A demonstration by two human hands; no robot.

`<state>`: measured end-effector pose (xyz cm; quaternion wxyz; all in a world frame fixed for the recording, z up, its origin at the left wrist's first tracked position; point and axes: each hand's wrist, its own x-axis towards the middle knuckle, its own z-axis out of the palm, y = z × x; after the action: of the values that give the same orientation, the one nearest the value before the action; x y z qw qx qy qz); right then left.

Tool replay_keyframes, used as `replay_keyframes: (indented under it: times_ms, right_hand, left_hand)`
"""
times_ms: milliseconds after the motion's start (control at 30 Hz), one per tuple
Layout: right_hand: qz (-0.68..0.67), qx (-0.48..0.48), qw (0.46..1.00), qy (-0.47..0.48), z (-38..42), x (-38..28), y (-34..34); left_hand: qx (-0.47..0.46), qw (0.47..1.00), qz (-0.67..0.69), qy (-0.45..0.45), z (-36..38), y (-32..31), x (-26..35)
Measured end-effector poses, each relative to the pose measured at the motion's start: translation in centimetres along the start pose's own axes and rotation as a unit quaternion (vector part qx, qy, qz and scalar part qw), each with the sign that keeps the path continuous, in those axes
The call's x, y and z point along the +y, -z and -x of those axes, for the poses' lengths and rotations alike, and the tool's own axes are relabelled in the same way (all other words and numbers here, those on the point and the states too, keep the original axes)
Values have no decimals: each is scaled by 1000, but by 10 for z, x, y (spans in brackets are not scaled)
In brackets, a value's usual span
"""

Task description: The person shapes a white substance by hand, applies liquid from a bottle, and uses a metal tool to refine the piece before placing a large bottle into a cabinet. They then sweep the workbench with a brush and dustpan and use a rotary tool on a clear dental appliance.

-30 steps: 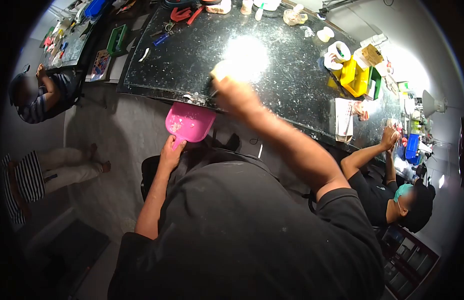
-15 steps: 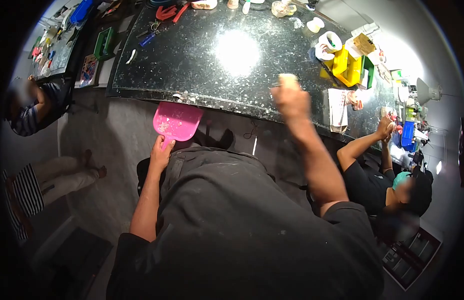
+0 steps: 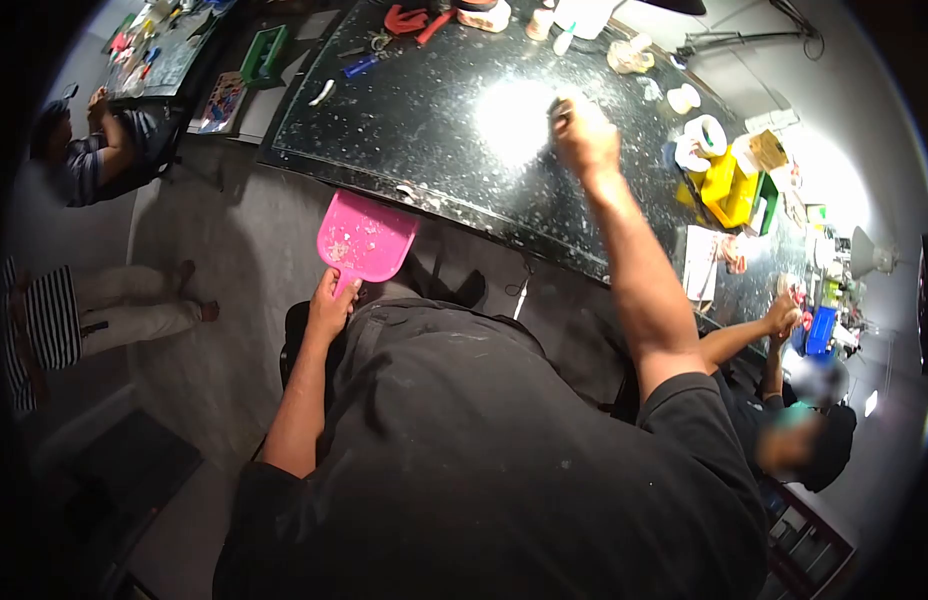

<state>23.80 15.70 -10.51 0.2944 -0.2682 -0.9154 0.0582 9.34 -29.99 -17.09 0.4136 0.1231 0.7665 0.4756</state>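
Note:
A pink dustpan (image 3: 369, 235) hangs just below the table's front edge, pale crumbs and chips scattered in its pan. My left hand (image 3: 332, 305) is wrapped round its short handle. Over the black, white-flecked tabletop (image 3: 424, 140), my right hand (image 3: 591, 143) reaches out beside the bright glare, fingers closed. A small object with a dark edge (image 3: 561, 112) shows at those fingers, mostly hidden by the hand, and its kind cannot be made out.
Yellow bins (image 3: 727, 190) and a white tape roll (image 3: 704, 135) stand at the right. Pliers (image 3: 436, 27) and a blue-handled tool (image 3: 361, 66) lie at the back left. A co-worker in a cap (image 3: 824, 445) works at the right; other people are at the left.
My right hand has moved farther across the tabletop, away from the front edge. The view has shifted, while my left hand still holds the dustpan at the table edge.

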Motion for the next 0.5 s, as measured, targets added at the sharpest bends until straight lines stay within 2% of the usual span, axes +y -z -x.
replay_keyframes:
  times_ms: [33, 100, 167, 200, 233, 300, 333, 367, 400, 433, 500]
  right_hand:
    - [-19, -38, 999, 34, 2, -28, -8]
    - [-98, -174, 980, 15, 22, -116, -6]
    - [-144, -349, 923, 73, 45, -185, 1]
    - [-250, -165, 942, 154, 55, -203, -2]
    - [-295, -248, 916, 116, 31, -224, 32]
    - [-301, -233, 925, 18, -4, -227, 19]
    - [-307, -134, 942, 22, -26, -215, 1]
    - [-312, -104, 944, 15, -48, -202, -19]
    - [-217, -118, 969, -11, -69, -195, -34]
    - [-227, -118, 966, 35, -76, -184, -49]
    - [-130, -239, 961, 49, -50, -199, -75]
  left_hand:
    - [6, 1000, 4, 8, 1, 1, -2]
    - [26, 999, 16, 17, 3, 3, -5]
    - [25, 998, 52, 0, 2, 6, -4]
    - [35, 998, 32, 29, -1, 10, -6]
    - [39, 998, 35, 27, -3, 13, 0]
    - [45, 998, 30, 40, 1, 18, 15]
    - [34, 997, 57, 30, -2, 24, 10]
    - [26, 996, 72, 46, -5, 32, 9]
    - [30, 997, 48, 50, -9, 40, 3]
    - [32, 998, 22, 52, -15, 47, -3]
    - [42, 998, 11, 46, -25, 62, -6]
